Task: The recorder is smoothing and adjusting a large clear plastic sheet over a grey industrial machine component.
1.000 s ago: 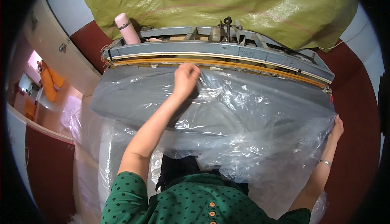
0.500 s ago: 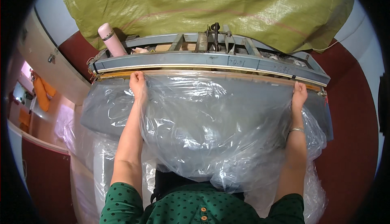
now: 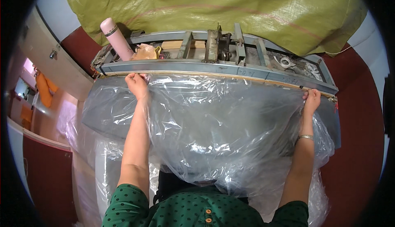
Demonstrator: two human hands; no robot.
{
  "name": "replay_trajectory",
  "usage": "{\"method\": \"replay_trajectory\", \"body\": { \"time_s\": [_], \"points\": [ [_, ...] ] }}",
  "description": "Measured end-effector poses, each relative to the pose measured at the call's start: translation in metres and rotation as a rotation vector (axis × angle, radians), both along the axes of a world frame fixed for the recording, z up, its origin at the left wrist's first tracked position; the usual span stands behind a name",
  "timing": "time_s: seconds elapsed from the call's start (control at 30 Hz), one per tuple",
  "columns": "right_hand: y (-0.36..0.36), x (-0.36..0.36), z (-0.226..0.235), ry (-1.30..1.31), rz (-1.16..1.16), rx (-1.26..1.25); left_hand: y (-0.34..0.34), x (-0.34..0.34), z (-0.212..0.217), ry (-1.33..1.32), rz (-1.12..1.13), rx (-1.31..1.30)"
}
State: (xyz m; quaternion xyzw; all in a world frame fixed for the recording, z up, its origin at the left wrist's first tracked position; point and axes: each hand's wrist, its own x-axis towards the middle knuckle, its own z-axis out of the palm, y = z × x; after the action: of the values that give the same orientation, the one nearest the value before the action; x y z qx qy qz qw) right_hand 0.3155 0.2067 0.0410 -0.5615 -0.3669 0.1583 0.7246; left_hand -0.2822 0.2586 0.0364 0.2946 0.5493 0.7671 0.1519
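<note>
A wide sheet of clear plastic film (image 3: 214, 120) hangs over a grey work surface and drops toward my lap. My left hand (image 3: 137, 85) pinches the film's far edge on the left. Farther right, my right hand (image 3: 312, 99) has its fingers closed on the same edge, so the film stretches between both hands. Just beyond the hands runs the long bar of a metal-framed sealing machine (image 3: 197, 68), with a pale strip along its lower side. The film's far edge lies at or under this bar; exactly which is hard to tell.
A pink flask (image 3: 117, 39) stands in the frame's left end, beside a yellowish scrap. A roll of tape (image 3: 284, 62) lies at the right end. Behind hangs a large olive-green woven cover (image 3: 214, 9). At left is a door (image 3: 57, 54) with a metal knob.
The machine's bar has come down toward the film, showing more of the frame's inside. The orange strip under it is now mostly covered. My right hand has shifted slightly right and nearer.
</note>
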Motion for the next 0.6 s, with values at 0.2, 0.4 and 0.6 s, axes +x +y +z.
{"method": "replay_trajectory", "body": {
  "time_s": [0.2, 0.4, 0.6],
  "points": [
    [-0.012, 0.014, -0.003, -0.327, -0.084, -0.107, -0.021, -0.021, -0.001, 1.044, 0.219, -0.208],
    [-0.101, 0.05, 0.035, -0.529, -0.256, -0.054, -0.061, 0.028, 0.035, 0.719, -0.564, -0.329],
    [-0.162, 0.089, 0.07, -0.867, -0.857, -0.215, -0.112, 0.102, 0.095, 0.29, -1.153, -0.187]
  ]
}}
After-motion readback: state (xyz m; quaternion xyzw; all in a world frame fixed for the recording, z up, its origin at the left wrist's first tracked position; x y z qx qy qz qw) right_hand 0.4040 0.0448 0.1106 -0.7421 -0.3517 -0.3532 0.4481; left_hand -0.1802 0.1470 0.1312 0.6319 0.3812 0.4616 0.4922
